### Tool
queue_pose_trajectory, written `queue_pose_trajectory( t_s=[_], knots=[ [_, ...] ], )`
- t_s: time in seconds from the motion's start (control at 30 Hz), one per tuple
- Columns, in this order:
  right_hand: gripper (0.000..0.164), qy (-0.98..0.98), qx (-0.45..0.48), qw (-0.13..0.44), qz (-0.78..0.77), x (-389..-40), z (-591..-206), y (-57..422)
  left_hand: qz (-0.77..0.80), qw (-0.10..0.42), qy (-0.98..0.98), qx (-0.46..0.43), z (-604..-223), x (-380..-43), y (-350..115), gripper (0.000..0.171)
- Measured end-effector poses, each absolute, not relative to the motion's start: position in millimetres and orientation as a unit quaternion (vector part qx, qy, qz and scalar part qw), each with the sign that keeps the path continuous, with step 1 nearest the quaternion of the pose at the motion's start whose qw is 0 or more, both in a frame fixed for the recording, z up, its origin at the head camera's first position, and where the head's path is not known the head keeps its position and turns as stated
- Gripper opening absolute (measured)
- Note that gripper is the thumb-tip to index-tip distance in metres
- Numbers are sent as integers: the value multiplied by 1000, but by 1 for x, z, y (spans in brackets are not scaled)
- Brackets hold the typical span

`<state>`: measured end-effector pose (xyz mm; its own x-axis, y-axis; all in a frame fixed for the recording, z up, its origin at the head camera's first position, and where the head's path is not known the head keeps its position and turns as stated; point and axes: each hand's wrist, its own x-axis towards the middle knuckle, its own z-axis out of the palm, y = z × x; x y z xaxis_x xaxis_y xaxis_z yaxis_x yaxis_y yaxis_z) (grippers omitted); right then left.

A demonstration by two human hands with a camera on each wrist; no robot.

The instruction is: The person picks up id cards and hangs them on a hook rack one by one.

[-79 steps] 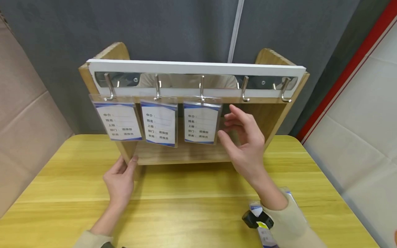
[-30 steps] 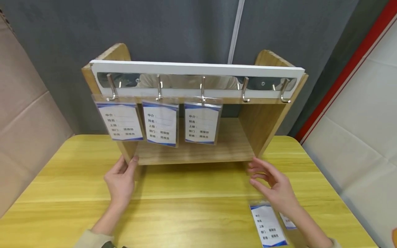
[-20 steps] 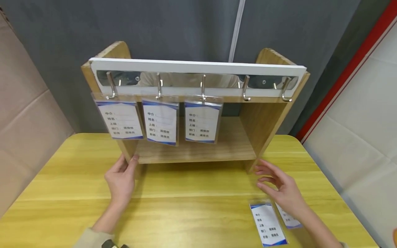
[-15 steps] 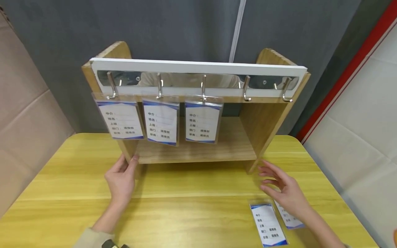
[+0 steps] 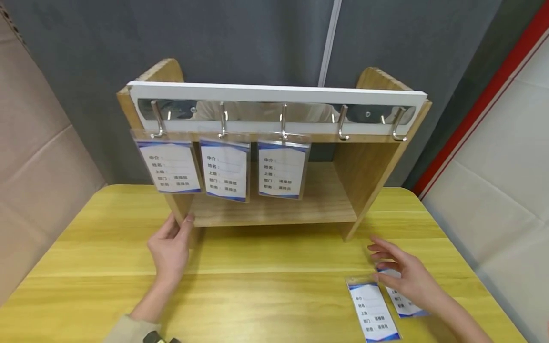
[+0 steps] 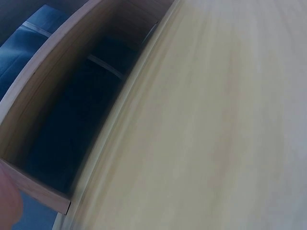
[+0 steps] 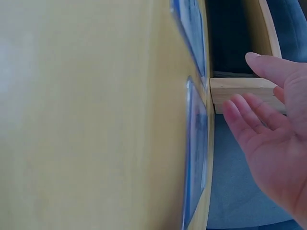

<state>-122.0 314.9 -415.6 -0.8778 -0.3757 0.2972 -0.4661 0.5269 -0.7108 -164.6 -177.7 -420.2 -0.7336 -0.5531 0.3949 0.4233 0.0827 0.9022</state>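
Note:
A wooden shelf rack (image 5: 274,214) stands on the table, with a white hook rail (image 5: 274,90) across its top front. My left hand (image 5: 169,252) grips the foot of its left side panel, the thumb in front; only a blurred bit of that hand (image 6: 8,201) shows in the left wrist view. Three clear-sleeved badges hang from the hooks: a left one (image 5: 169,166), a middle one (image 5: 225,169) and a right one (image 5: 281,170). My right hand (image 5: 409,278), fingers loosely bent and holding nothing, hovers over a loose badge (image 5: 403,305), partly covering it. Another loose badge (image 5: 373,312) lies beside it.
Two hooks at the right, one inner (image 5: 341,124) and one outer (image 5: 398,124), carry no badges. A grey partition (image 5: 257,43) stands behind the rack. Pale panels flank the yellow wooden table (image 5: 257,295), the right one (image 5: 502,190) edged in red.
My right hand has moved from beside the third hanging badge down and right, past the rack's right foot, to above the loose badges. My left hand has kept its grip on the rack.

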Motion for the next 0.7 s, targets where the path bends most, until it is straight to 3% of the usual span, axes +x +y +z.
queue_pose_trajectory(
  t_s=[0.7],
  knots=[
    [75,-901,228,-53,364,-123,-415,319,-684,354,-636,41,-419,-163,-178,34]
  ],
)
